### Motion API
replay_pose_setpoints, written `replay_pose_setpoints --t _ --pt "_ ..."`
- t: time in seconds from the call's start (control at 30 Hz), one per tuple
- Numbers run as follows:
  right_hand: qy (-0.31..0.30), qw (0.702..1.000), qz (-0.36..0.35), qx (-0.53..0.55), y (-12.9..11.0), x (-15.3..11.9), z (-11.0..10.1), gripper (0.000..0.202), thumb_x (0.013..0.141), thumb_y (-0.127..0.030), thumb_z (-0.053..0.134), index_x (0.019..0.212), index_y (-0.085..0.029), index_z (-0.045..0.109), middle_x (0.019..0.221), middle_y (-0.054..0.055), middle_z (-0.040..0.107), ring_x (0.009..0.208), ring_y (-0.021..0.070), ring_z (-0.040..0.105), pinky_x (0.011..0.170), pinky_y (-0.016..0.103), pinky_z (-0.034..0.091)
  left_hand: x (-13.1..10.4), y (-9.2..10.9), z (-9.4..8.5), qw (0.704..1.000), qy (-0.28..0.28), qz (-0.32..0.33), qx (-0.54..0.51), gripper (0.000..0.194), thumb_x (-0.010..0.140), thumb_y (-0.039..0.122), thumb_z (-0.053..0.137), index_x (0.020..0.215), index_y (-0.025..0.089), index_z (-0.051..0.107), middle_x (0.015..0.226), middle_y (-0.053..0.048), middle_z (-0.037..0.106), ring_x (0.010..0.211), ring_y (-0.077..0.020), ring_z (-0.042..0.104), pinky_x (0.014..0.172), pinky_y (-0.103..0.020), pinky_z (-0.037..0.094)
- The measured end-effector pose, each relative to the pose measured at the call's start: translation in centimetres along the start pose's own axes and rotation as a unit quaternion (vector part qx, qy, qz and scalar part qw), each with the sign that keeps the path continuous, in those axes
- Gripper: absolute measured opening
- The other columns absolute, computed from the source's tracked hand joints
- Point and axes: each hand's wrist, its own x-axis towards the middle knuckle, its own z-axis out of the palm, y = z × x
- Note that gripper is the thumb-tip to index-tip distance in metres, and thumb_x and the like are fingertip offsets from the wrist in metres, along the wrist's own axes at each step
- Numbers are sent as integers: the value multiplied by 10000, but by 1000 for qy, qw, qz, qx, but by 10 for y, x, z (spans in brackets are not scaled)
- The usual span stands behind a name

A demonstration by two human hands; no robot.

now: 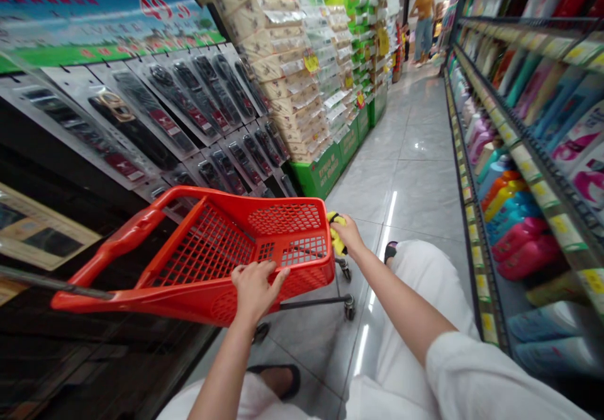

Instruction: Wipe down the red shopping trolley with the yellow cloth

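A red plastic shopping cart with grid-patterned walls stands before me, and its basket shows nothing inside. My left hand is closed over the near side rim, fingers over the edge and thumb apart on top. At the cart's narrow end, my right hand grips a bunched yellow cloth with dark patches. The cloth is against the outside of that end. My right fingers are partly hidden by the hand and cloth.
Packaged belts hang on a rack at left. Tall stacks of packs stand on green bases. Bottles fill the right shelves. A tiled aisle leads to a distant person. The cart has caster wheels.
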Motion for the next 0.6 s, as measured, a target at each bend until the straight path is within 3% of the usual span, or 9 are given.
replay_pose_setpoints --t 0.07,0.13,0.27,0.4,0.5,0.6 --pt "11 1000 -3 0 -5 16 8 274 556 -284 594 810 -183 573 649 -56 575 601 131 524 583 249 422 2 1 0 1000 -3 -4 1 477 902 582 392 779 224 683 832 -44 740 833 -231 617 836 -416 270" --pt "14 1000 -7 10 -3 13 12 275 571 -299 590 820 -183 573 670 -51 583 608 130 527 587 248 428 5 3 2 1000 -5 -13 3 483 902 583 388 791 223 690 849 -50 741 839 -237 618 827 -418 269" --pt "47 997 -39 43 21 -38 5 298 644 -331 597 901 -180 596 774 -16 630 684 142 562 634 248 462 10 5 5 1000 0 -24 13 493 902 586 380 775 223 688 866 -59 745 848 -246 619 827 -424 268" --pt "103 992 -59 31 66 -81 -8 365 670 -350 610 996 -189 590 907 7 656 796 154 591 745 267 489 9 6 6 1000 7 -22 14 497 901 589 375 775 221 683 853 -60 745 844 -245 615 836 -429 268" --pt "107 994 -3 21 95 -80 -17 337 656 -370 581 945 -196 586 834 -10 656 755 153 602 694 262 496 7 7 5 1000 9 -20 10 493 901 579 375 778 217 686 825 -62 740 820 -242 609 823 -424 271" --pt "99 993 60 14 98 -56 -19 256 628 -375 567 811 -196 570 664 -38 608 606 141 572 553 234 459 7 7 6 1000 13 -20 13 493 902 584 371 787 223 686 821 -58 740 807 -238 607 816 -420 272"
